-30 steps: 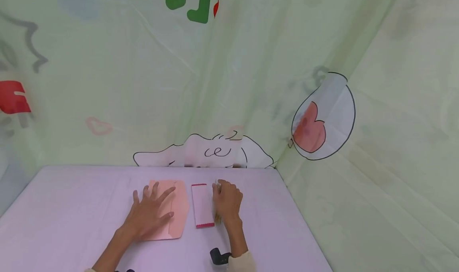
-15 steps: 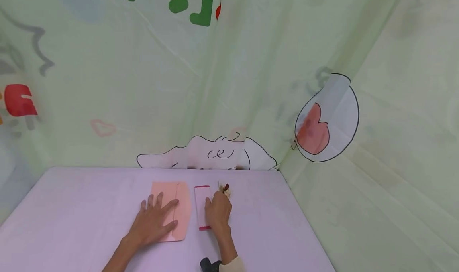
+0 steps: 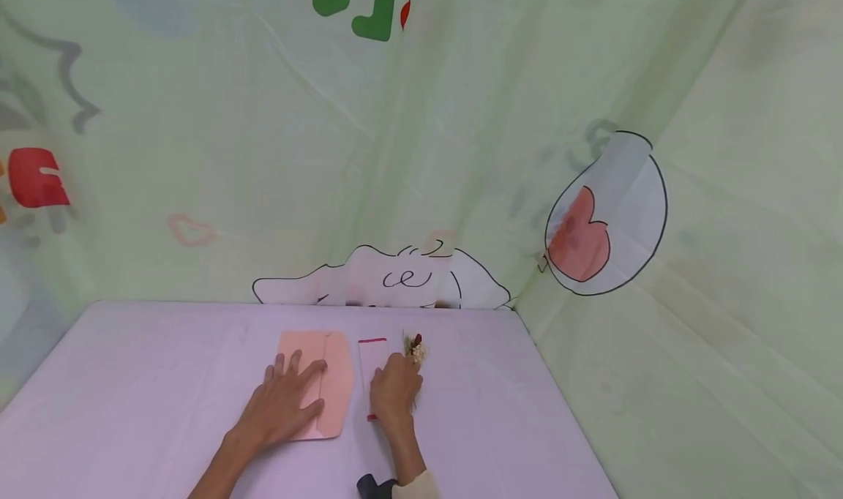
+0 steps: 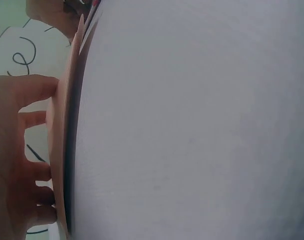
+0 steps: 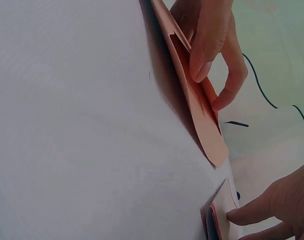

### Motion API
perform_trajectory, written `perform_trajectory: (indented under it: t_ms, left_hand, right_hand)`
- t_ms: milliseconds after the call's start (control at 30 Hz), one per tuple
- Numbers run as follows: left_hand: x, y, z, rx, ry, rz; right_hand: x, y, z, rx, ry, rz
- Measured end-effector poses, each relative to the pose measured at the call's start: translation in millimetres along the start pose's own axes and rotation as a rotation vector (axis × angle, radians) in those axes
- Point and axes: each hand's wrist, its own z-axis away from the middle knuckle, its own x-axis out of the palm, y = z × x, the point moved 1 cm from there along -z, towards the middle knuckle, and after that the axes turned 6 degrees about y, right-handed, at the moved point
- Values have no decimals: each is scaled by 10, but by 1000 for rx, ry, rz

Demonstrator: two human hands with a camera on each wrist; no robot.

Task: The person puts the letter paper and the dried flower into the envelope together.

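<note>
In the head view my left hand (image 3: 279, 404) rests with spread fingers on a peach paper envelope (image 3: 337, 382). Seen from the right wrist, the envelope (image 5: 209, 132) gapes along one side, with the left thumb and a finger by the gap. My right hand (image 3: 397, 389) lies over the right part of a flat pale card or packet (image 3: 372, 353) with red bands at its ends. One fingertip (image 5: 234, 215) touches its surface in the right wrist view. Just beyond that hand is a small bunch of dried flowers (image 3: 416, 347), its stems partly hidden.
Everything lies on a table with a pale lilac cover (image 3: 165, 382). A printed, light green curtain (image 3: 296, 155) hangs behind the far edge and along the right side. A dark wrist device (image 3: 375, 486) sits at the right wrist.
My right hand has let go of the dried flowers and moved left and nearer, onto the banded card. The left hand stays on the envelope.
</note>
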Motion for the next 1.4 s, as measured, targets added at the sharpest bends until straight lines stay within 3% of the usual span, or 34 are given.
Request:
perform_trajectory:
  t_ms: [167,500,733,1167,1400]
  left_hand:
    - [-4,-4,-1,-18,-20,18]
    - [-23,-1,-16,-45,-43,23]
    - [-35,9,13,-67,-76,32]
    - [-32,-1,-29,-50,-61,21]
    - [-18,-12,-32,-31,-54,17]
  right_hand:
    - [2,2,20,20,1,-58]
    - [-49,31,-8,127,-7,-230]
    - [-69,94,14,218,-8,-290]
    - [-59,169,-136,398,18,-528]
    - [-46,61,-66,423,-94,-569]
